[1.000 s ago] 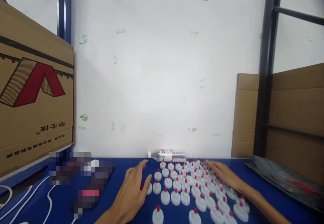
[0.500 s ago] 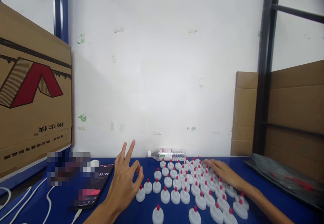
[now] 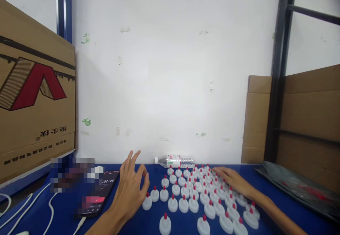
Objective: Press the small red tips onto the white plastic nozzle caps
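Several small white squeeze bottles with red caps [image 3: 183, 204] stand upright in loose rows on the blue table. At the left end of the group is my left hand [image 3: 132, 187], raised with its fingers apart and thumb and index bent towards each other. Its thumb is close to the leftmost small bottle [image 3: 147, 202]; nothing shows in its grasp. My right hand [image 3: 233, 181] lies stretched out over the right side of the group, fingers pointing left, hiding some bottles beneath it. I cannot make out anything held there.
A clear plastic drink bottle [image 3: 175, 161] lies on its side by the wall. On the left are a phone [image 3: 102, 196], white cables [image 3: 50, 210] and a large cardboard box [image 3: 37, 129]. A grey plastic bag [image 3: 297, 189] rests at the right, near cardboard sheets [image 3: 256, 121].
The raised fingers of my left hand have bent slightly lower. My right hand stays over the bottles. The view has shifted a little, and the small bottles keep their arrangement.
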Available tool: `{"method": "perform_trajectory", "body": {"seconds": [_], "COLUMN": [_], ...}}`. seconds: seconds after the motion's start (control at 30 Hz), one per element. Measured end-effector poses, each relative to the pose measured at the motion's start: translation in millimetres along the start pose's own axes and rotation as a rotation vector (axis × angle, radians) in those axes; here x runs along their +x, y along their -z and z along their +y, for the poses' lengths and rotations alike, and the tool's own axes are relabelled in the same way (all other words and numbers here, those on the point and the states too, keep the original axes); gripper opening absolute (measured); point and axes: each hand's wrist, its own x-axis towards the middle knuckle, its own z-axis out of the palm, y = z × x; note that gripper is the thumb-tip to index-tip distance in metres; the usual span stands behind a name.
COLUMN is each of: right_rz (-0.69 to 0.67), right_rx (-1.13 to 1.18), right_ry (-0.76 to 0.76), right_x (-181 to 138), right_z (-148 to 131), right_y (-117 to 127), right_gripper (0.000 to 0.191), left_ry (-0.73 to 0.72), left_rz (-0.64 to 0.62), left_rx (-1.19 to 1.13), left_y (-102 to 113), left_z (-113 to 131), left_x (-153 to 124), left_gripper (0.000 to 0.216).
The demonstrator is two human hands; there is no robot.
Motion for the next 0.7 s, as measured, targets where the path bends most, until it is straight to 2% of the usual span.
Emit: {"method": "perform_trajectory", "body": {"seconds": [0.1,0.23,0.4,0.53,0.7], "right_rz": [0.017,0.062,0.1,0.078,0.048], "right_rx": [0.0,0.003,0.017,0.056,0.139], "right_ry": [-0.001,-0.001,-0.003,-0.034,-0.101], "right_x": [-0.2,0.7,2.1,2.3,3.5], "right_z": [1.3,3.7,5.5,5.2,8.0], "right_y": [-0.2,1.2,1.7,0.8,4.7], "right_gripper": [0.077,0.076,0.077,0.075,0.083], "left_ry": [0.06,0.071,0.04,0.033,0.051], "left_rz": [-0.161,-0.408,-0.614,-0.715,-0.741], "left_rx": [0.015,0.039,0.065,0.096,0.13], "left_y": [0.3,5.1,3.0,-1.4,1.5], "left_z": [-4.4,-0.4,11.5,15.3,12.4], "left_x": [1.3,3.6,-5.6,-12.0,-7.2], "left_gripper": [0.029,0.046,0.044,0.043,0.046]}}
